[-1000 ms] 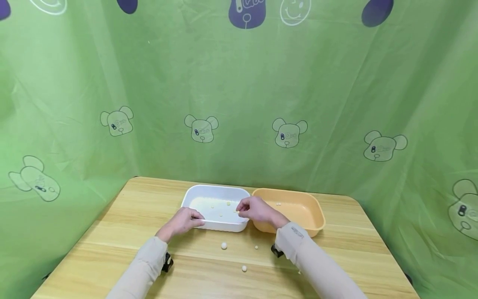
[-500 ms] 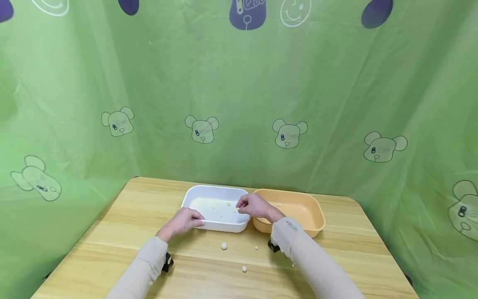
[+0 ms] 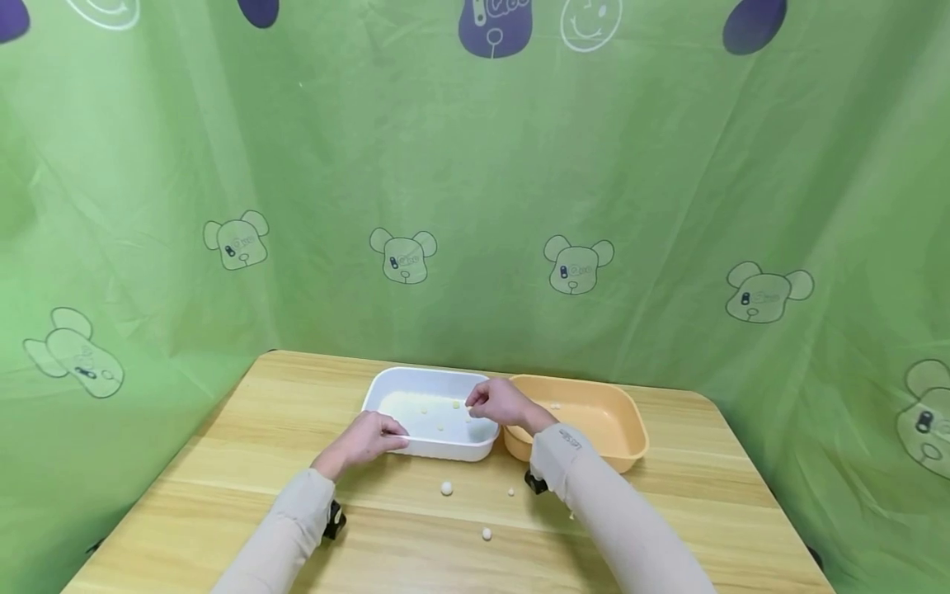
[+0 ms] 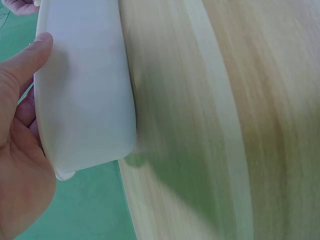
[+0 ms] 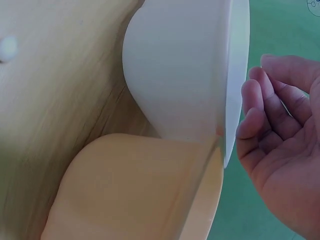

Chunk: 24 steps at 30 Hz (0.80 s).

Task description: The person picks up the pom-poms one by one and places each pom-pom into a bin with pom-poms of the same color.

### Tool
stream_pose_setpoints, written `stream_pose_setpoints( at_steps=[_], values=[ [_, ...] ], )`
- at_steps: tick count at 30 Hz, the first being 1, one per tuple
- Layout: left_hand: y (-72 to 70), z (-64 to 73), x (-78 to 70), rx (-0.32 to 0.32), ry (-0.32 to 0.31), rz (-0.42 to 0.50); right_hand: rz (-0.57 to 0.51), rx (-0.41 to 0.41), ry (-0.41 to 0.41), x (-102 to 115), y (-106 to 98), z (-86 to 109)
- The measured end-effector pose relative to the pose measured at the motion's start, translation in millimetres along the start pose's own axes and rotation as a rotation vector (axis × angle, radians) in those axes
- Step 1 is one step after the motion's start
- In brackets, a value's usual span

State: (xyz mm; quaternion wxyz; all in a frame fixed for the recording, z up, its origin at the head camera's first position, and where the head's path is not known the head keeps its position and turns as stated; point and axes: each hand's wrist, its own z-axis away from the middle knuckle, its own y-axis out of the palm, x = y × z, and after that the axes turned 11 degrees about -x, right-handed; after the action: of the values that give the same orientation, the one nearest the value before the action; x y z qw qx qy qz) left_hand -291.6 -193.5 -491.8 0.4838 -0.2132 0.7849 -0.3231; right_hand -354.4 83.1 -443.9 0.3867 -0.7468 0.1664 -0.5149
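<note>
My left hand (image 3: 365, 440) grips the near left rim of a white plastic basin (image 3: 445, 451). In the left wrist view its thumb lies along the outer wall, and the other fingers go behind the rim. Over the basin's right end, my right hand (image 3: 499, 402) has thumb and forefinger brought together. A small pale ball (image 4: 37, 2) shows at these fingertips in the left wrist view; the right wrist view hides it. Several small yellowish pieces (image 3: 456, 405) lie on the basin floor.
An orange basin (image 3: 627, 429) stands against the white one's right side, with small white balls (image 3: 555, 406) inside. A larger white ball (image 3: 446, 488) and smaller ones (image 3: 486, 535) lie on the wooden table (image 3: 416, 553). Green printed cloth (image 3: 482, 322) hangs around the table.
My right hand has risen slightly and shifted a little left over the white basin, its forearm following. The left hand keeps its grip on the rim.
</note>
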Motion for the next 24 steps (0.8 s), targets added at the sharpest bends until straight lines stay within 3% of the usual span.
stream_pose_setpoints(
  at_steps=[24],
  values=[
    [1.5, -0.9, 0.4, 0.001, -0.044, 0.03, -0.021, -0.016, 0.001, -10.6, 6.6, -13.7]
  ],
)
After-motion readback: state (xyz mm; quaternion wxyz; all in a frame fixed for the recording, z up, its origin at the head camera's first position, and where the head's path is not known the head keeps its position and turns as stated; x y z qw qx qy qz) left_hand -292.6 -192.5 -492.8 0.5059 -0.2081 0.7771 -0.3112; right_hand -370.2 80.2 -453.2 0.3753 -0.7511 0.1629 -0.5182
